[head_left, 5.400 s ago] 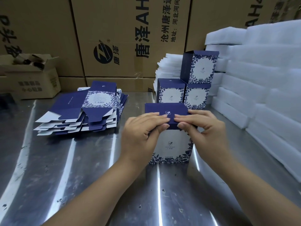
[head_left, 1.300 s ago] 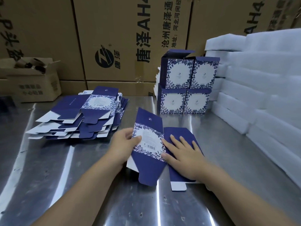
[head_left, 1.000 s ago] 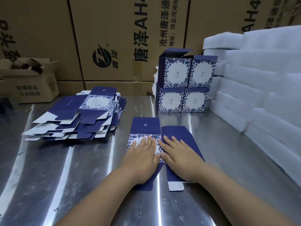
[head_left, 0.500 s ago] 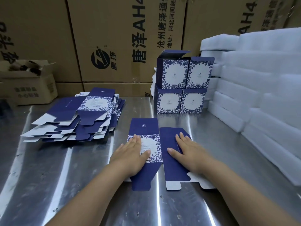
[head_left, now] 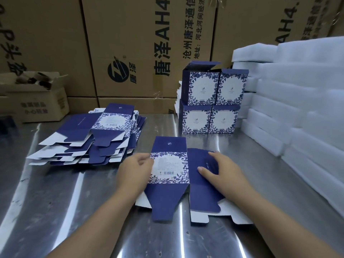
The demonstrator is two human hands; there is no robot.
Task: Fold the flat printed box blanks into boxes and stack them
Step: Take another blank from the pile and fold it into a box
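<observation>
The blank (head_left: 169, 170) lies flat mid-counter (head_left: 74, 211). The left hand (head_left: 135, 172) pinches its left edge, and the right hand (head_left: 223, 172) presses, fingers loose, on the navy right panel. Open steel separates it from the pile (head_left: 93, 138) at left, the boxes (head_left: 210, 101) behind and the foam (head_left: 297, 108) along the right.

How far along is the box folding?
Done: four folded boxes stand stacked two on two at the back. In hand: one flat blank lies on the table, the left hand pinching its left edge, the right hand resting on its right panel. Left: this blank to fold and stack, then the pile of blanks on the left.
</observation>
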